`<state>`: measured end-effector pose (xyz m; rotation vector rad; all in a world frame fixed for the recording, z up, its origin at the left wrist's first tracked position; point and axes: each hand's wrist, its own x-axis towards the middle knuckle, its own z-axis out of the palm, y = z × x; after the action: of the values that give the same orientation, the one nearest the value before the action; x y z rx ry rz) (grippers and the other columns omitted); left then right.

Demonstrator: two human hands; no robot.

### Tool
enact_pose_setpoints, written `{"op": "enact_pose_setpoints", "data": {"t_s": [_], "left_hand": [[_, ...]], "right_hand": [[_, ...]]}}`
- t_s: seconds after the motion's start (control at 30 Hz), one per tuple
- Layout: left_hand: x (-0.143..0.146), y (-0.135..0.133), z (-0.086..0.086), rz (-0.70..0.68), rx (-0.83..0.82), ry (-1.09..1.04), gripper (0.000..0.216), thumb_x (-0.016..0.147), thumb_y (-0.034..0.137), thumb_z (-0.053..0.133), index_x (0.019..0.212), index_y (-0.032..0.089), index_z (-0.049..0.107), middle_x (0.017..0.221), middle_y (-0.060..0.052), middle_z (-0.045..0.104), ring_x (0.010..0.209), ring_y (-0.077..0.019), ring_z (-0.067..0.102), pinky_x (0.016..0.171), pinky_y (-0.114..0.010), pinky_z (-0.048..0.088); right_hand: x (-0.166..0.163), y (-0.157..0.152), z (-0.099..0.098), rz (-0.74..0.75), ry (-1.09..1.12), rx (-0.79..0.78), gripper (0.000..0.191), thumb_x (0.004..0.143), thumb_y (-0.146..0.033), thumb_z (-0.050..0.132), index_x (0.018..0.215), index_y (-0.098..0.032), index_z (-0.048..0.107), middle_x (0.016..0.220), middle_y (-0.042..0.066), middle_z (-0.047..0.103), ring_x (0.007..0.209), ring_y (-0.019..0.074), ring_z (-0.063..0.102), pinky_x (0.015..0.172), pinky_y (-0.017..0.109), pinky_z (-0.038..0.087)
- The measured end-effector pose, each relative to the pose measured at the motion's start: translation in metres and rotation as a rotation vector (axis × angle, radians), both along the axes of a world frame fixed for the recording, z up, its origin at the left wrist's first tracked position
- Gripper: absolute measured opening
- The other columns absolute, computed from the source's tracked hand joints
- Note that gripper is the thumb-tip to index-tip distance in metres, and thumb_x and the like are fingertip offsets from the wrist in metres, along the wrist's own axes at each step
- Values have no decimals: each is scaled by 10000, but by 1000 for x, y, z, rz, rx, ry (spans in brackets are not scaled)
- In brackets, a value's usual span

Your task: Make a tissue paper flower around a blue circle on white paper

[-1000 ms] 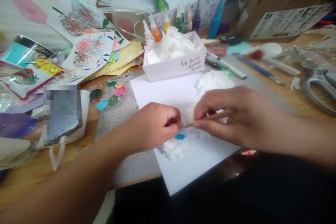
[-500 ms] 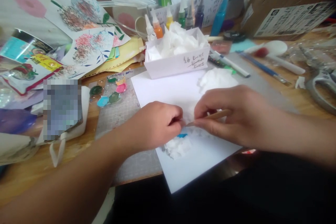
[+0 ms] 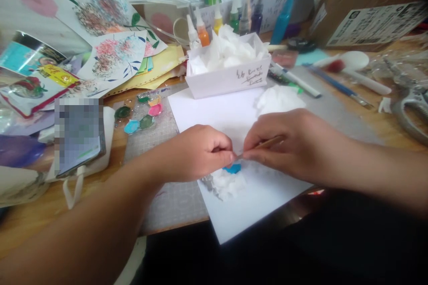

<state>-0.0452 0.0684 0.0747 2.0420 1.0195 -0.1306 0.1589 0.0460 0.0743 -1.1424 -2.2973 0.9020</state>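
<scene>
The right hand (image 3: pixel 290 147) holds a slim wooden stick (image 3: pixel 271 142), its fingers closed around the shaft, with the far end slanting down toward the left hand (image 3: pixel 197 151). The left hand's thumb and forefinger are drawn together at the stick's tip; whether they pinch the tip itself or a small scrap cannot be told. Just below them a bright blue piece (image 3: pixel 233 168) lies by a crumpled white tissue (image 3: pixel 227 185), over the near part of a white paper sheet (image 3: pixel 230 227).

Good work here probably calls for a light grip close to the tip, small finger movements rather than wrist swings, and both wrists low for steadiness. Too firm a push could bend or tear anything so thin, and a drifting wrist could smear the blue onto the sheet.

The sheet overlaps a grey gridded mat (image 3: pixel 177 205) on a wooden table (image 3: pixel 50 198). Beyond it stands a white box (image 3: pixel 217 85) heaped with tissue, with nozzle bottles, an orange bottle (image 3: pixel 203 37) among them, behind. To the right lie a paintbrush (image 3: pixel 337 83) and scissors (image 3: pixel 409 111) near a cardboard box (image 3: pixel 329 4); to the left, paint blobs (image 3: pixel 133 126), a phone (image 3: pixel 80 142) and floral pictures (image 3: pixel 117 55).
</scene>
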Motion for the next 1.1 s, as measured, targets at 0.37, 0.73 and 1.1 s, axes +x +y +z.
{"op": "enact_pose_setpoints", "data": {"t_s": [0.37,0.73,1.1], "left_hand": [[0,0,2,56,-48,-36,197,707,375,648,782,208,574,534,91,478,468,-54,414,420,-151,314],[4,-5,-1,161,-63,-27,133,736,302,545,711,181,596,538,57,523,472,-68,415,424,-175,303],[5,-3,-4,238,-83,-58,149,732,324,570,749,185,621,586,43,565,510,-82,472,426,-168,344]], "right_hand": [[2,1,5,-65,4,-102,50,742,-219,642,707,-194,666,683,-16,685,627,128,628,560,212,461],[2,-1,6,-45,10,-93,43,745,-213,639,715,-191,661,686,-8,681,628,131,621,564,217,462],[-2,2,3,-15,-35,-106,65,752,-193,621,719,-194,677,703,-3,688,642,142,625,567,235,447]]}}
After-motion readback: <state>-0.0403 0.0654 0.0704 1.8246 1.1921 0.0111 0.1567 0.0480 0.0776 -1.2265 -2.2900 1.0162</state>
